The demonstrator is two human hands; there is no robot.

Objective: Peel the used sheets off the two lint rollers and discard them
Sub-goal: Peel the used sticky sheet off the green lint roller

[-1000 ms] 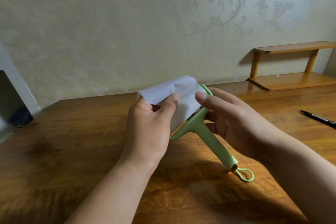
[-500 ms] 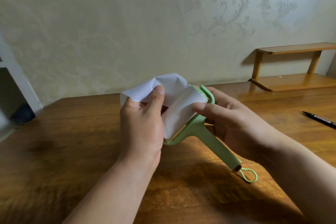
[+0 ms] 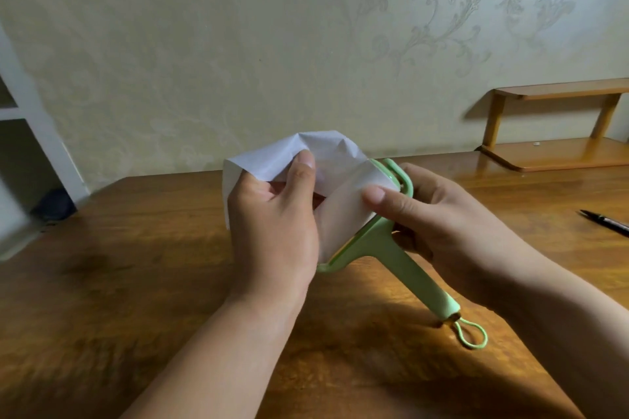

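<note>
A light green lint roller (image 3: 394,255) is held above the wooden desk (image 3: 136,282), its handle pointing down to the right with a green loop at the end. My right hand (image 3: 442,221) holds the roller's head, thumb pressed on the white roll (image 3: 343,214). My left hand (image 3: 275,231) pinches a white sheet (image 3: 272,160) that is partly peeled off and arches up and left from the roll. Only one roller is in view.
A black pen (image 3: 609,223) lies on the desk at the right edge. A small wooden shelf (image 3: 558,126) stands at the back right against the patterned wall. A white frame (image 3: 41,133) is at the far left.
My left hand has pulled the sheet further left and away from the roll, so more of it is peeled free. The roller has tilted slightly; my right hand keeps its hold.
</note>
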